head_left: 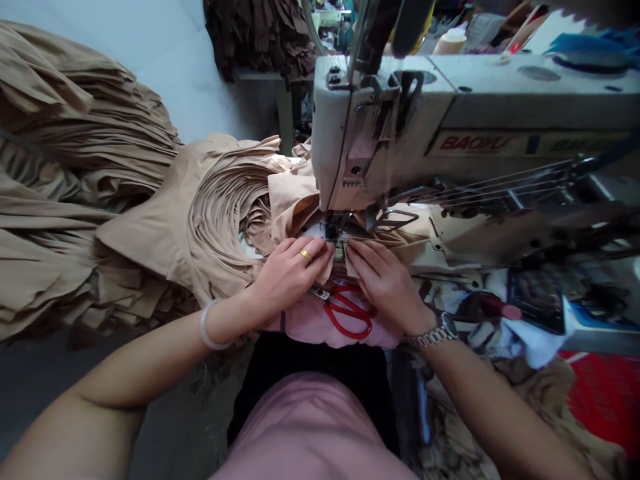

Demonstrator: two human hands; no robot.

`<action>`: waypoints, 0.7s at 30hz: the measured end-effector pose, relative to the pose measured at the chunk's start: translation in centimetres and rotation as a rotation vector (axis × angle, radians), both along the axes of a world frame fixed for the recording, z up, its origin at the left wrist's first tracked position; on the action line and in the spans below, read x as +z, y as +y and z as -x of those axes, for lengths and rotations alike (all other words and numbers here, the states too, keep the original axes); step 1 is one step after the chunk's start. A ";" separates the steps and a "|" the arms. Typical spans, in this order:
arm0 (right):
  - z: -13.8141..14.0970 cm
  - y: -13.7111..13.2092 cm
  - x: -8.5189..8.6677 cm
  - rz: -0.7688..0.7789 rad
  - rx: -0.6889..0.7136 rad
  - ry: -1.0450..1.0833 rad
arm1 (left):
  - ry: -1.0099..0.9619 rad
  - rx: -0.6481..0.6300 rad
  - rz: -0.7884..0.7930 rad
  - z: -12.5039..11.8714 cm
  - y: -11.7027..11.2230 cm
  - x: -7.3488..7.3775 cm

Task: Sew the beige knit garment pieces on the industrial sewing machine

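Nearest: pink top [310,427], 6 o'clock
Hands: my left hand [287,277] and right hand [385,283] spread flat, pressing cloth
Cloth: soft, light tan cloth [295,200], 12 o'clock, at sewing machine [380,113] needle; take by loose edge

a plain gold ring [306,255] circles one finger of the left hand [290,277]. just below the fingers, red scissors [349,313] lie on pink cloth [310,330]; left of them spreads plain tan fabric [220,213], and above sits a cream sewing machine [380,120] with red lettering [475,143].
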State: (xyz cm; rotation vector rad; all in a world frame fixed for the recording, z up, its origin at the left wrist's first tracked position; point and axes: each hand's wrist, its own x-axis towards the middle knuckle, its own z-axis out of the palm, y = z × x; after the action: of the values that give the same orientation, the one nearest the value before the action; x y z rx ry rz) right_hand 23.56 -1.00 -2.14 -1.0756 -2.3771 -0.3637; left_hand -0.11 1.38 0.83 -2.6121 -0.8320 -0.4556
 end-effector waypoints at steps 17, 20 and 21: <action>2.8 -0.8 0.0 0.011 -0.009 0.086 | -0.045 0.036 0.058 -0.5 -0.4 -0.6; 2.8 -0.9 0.0 0.015 -0.026 0.046 | -0.049 0.057 0.073 -0.6 -0.4 -0.7; 2.8 -0.9 0.0 0.022 -0.027 0.045 | -0.043 0.052 0.074 -0.6 -0.4 -0.7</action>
State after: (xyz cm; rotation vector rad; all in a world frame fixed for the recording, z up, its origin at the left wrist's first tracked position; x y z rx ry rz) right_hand 20.78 -1.91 -2.18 -1.1156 -2.3343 -0.3202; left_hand 0.46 0.94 0.17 -2.6494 -0.9458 -0.4773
